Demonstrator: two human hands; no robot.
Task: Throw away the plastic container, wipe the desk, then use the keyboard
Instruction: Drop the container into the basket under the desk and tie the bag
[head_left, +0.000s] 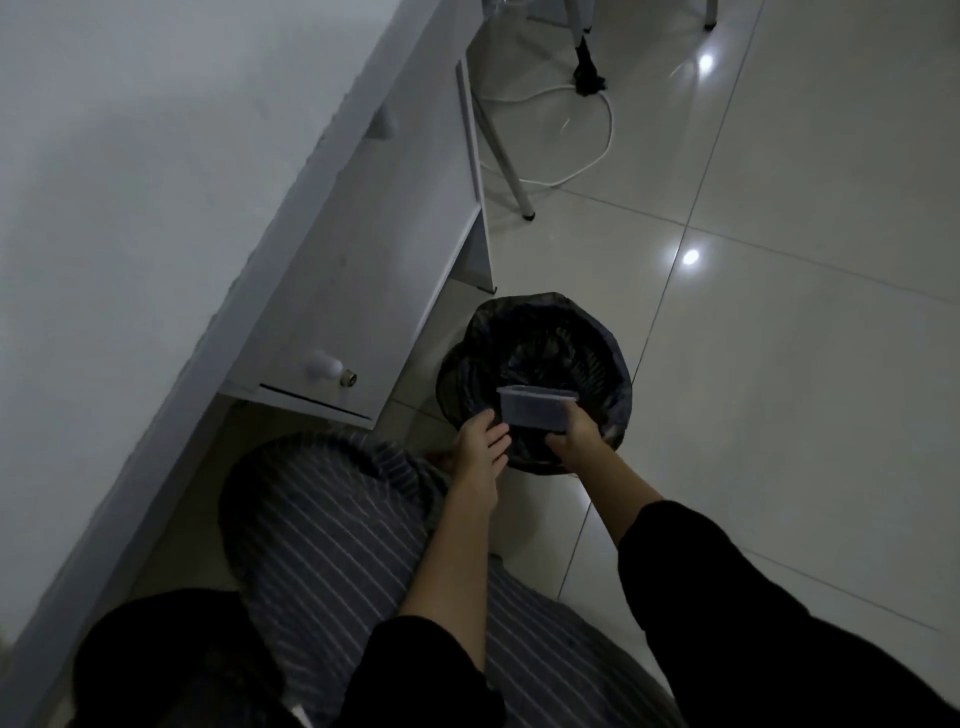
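A clear plastic container (535, 408) is held tilted over the mouth of a round bin lined with a black bag (613, 348), which stands on the floor beside the desk. My right hand (576, 436) grips the container's right end from below. My left hand (480, 441) hovers just left of the container with fingers apart, holding nothing; whether its fingertips touch the container I cannot tell. The white desk (156, 208) fills the left side. No keyboard or cloth is in view.
A desk drawer unit with a round knob (324, 364) hangs just left of the bin. My striped-trousered knee (332, 519) sits below it. A white cable (597, 156) loops on the tiled floor near a slanted table leg (511, 171).
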